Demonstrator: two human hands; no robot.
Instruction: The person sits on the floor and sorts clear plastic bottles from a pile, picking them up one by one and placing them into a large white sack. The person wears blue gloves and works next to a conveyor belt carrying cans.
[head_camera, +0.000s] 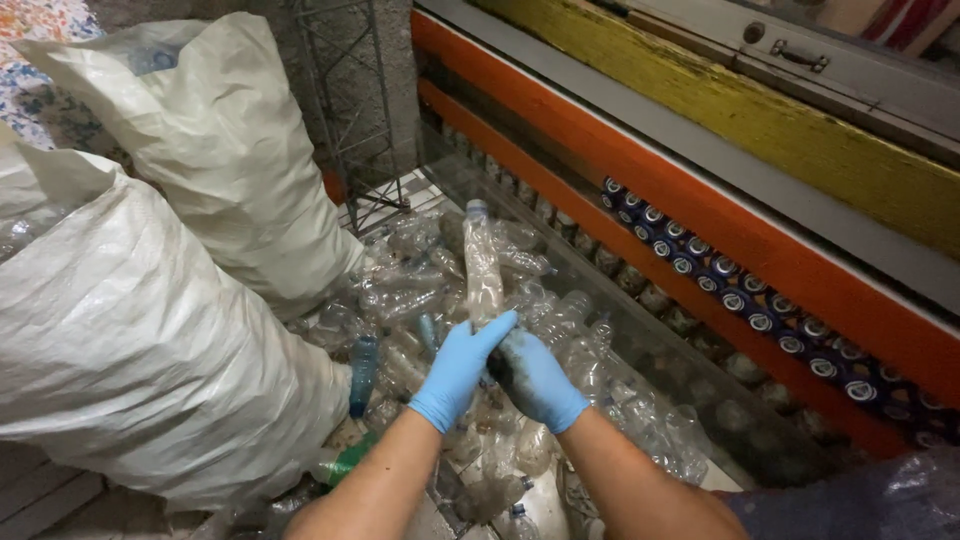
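While forearms converge, left hand (458, 372) and right hand (537, 378) clasp clear bottle (482, 268) — upright, fingers wrapped.

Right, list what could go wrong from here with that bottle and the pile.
1. The clear plastic bottle is pinched only at its lower end between the left hand and right hand; the long upper part could tip or slip out.
2. The pile of loose bottles underneath looks unstable and may slide or roll.
3. The right glove's fingers look soiled, so grip may be slick.
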